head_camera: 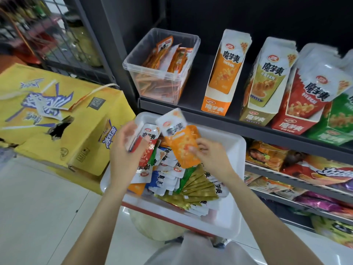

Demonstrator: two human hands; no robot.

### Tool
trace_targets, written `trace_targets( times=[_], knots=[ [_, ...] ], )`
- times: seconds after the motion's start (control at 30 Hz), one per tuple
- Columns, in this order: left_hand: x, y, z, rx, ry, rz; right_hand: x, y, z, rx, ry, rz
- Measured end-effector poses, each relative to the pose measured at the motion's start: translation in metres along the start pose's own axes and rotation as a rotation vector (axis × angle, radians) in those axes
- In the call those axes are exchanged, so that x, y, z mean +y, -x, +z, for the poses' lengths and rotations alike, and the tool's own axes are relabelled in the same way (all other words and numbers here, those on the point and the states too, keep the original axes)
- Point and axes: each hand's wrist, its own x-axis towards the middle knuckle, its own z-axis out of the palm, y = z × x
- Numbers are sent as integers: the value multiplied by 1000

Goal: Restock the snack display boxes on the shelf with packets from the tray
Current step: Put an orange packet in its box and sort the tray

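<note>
Over a white tray [232, 148] heaped with mixed packets, the right hand [211, 156] pinches an orange packet [183, 144] by its lower right edge, its long axis tilting up and left. The left hand [128, 148], fingers curled, grips a red packet [148, 139]. Beyond and to the right on the shelf [219, 119], nearer the right hand, stands the matching orange display box [214, 108].

Pale tiled floor [47, 207] beneath dark shelving [219, 16].
</note>
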Motion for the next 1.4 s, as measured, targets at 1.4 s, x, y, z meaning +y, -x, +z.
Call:
trace_targets(
  times=[1.4],
  knots=[
    [83, -118, 136, -372, -374, 404, -65, -162, -161, 576, 869, -313]
  ],
)
